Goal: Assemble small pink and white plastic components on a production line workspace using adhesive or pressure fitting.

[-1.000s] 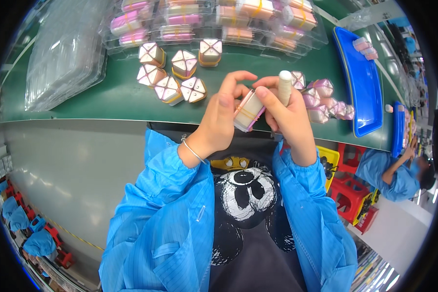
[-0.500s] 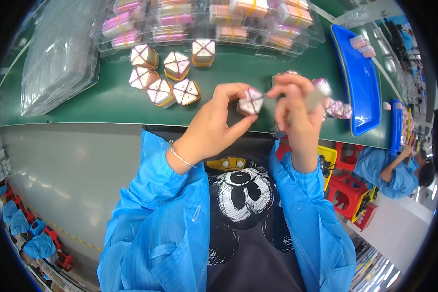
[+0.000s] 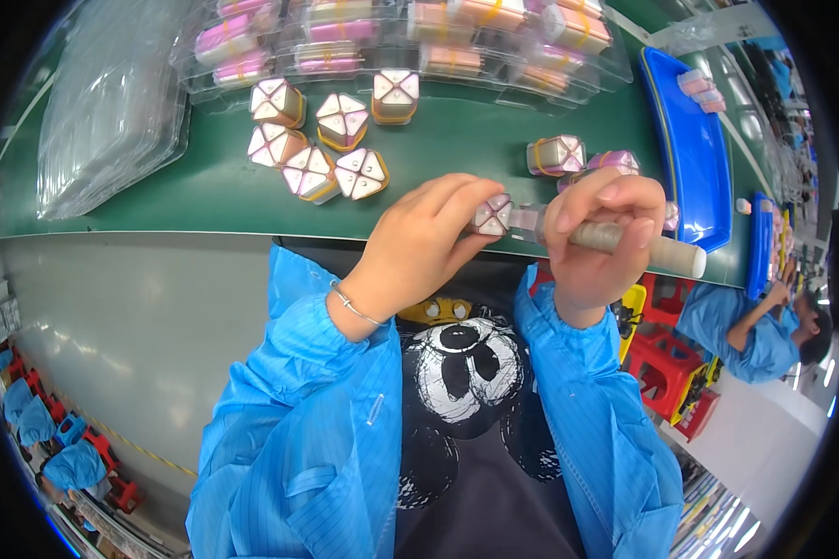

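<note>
In my left hand [image 3: 438,219], thumb and fingers are wrapped round a small bundle [image 3: 492,215] whose end shows white triangular faces meeting at the middle. My right hand [image 3: 601,238] is closed on a tool with a thick beige, stick-like handle [image 3: 676,255]. Its flat greyish tip [image 3: 529,222] points left at the bundle, close to its end; I cannot tell whether they touch. Several similar bundles with yellow bands [image 3: 336,171] stand on the green table at the left. More bundles [image 3: 557,156] lie beyond my right hand, partly hidden by it.
Clear plastic trays with banded pink and peach pieces [image 3: 336,31] stand at the back. Stacked clear trays [image 3: 112,112] lie at the left. A blue tray [image 3: 704,200] with pink pieces is at the right. Another person in blue [image 3: 746,326] sits far right, near red stools [image 3: 667,373].
My right hand has turned and moved slightly right, bringing the tool's tip toward the bundle. My left hand has shifted a little, its fingers covering more of the bundle.
</note>
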The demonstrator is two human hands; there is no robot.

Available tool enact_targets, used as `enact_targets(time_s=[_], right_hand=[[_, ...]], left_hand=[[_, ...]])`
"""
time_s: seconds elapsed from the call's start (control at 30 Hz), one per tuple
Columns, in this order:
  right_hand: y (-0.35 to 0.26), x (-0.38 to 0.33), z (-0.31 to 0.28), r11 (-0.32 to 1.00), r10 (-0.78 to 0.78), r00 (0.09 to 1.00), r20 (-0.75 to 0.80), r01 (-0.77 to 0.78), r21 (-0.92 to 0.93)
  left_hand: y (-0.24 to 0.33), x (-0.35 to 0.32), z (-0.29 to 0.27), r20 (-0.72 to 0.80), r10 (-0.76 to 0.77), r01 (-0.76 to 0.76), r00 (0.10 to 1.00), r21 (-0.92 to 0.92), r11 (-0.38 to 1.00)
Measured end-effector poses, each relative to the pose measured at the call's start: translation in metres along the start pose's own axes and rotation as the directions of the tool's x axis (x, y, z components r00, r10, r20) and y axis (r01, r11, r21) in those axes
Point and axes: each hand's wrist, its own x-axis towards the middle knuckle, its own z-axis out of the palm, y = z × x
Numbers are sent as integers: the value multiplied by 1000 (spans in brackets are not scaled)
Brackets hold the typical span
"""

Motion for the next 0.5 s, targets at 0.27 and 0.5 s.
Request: enact_targets(time_s=[0.27, 0.5], right_hand=[[-4, 1, 3, 999, 14, 985, 174, -8, -34], [-1, -3, 1, 998, 35, 983, 179, -25, -57]], left_hand=[[-1, -1, -1, -23, 32, -32, 999, 9, 999], [-1, -2, -1, -13, 26, -26, 1000, 22, 999]])
